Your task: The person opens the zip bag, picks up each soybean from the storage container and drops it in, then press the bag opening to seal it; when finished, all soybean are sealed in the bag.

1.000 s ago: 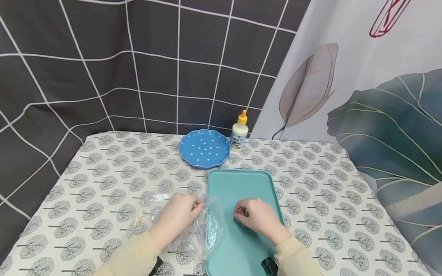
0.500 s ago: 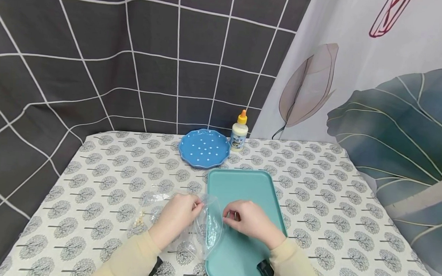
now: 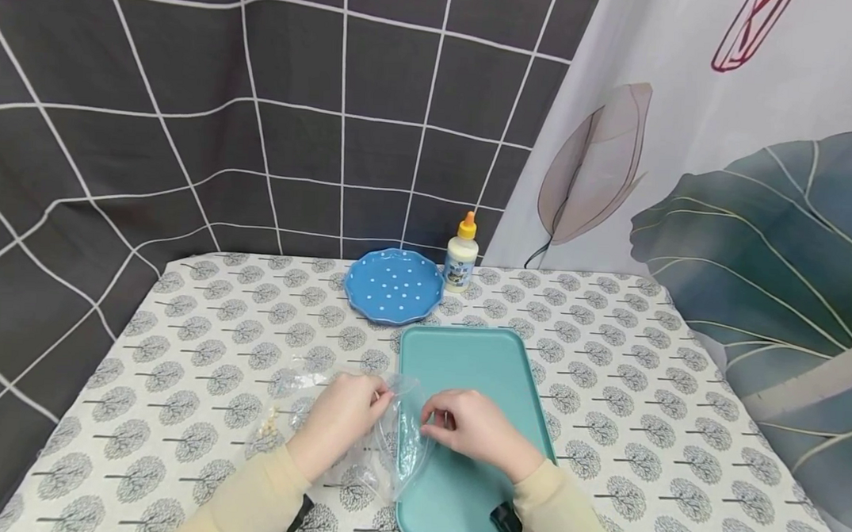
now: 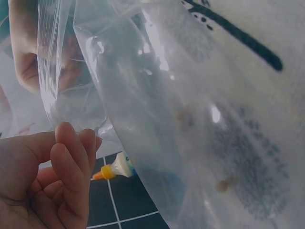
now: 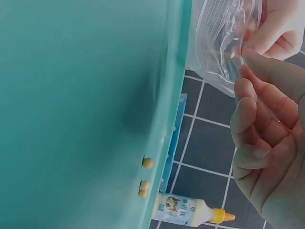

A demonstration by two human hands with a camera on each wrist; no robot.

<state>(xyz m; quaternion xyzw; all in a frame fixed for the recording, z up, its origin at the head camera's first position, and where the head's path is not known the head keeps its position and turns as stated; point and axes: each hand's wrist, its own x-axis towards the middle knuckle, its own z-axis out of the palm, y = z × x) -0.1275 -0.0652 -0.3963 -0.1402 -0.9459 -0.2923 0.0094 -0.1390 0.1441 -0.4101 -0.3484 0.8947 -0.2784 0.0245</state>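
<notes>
My left hand (image 3: 344, 409) pinches the edge of a clear zip bag (image 4: 138, 95) between thumb and fingers, near its mouth. The bag lies across the tablecloth, its mouth over the left rim of a teal tray (image 3: 465, 355). Small yellowish balls (image 3: 269, 422), like soybeans, sit in the bag's left end. At the mouth is my right hand (image 3: 472, 423), its fingers bent and its thumb and index tips slightly apart. Nothing shows between those tips. A few similar balls (image 5: 147, 163) lie on the tray in the right wrist view.
Behind the tray stand a blue dotted plate (image 3: 394, 287) and a small bottle (image 3: 460, 256) with a yellow cap and an orange tip. A tree-patterned cloth (image 3: 252, 314) covers the table. Dark checked fabric (image 3: 296, 133) hangs along its back edge.
My right hand has moved left across the tray to the bag's mouth. My left hand and the bag have stayed in place.
</notes>
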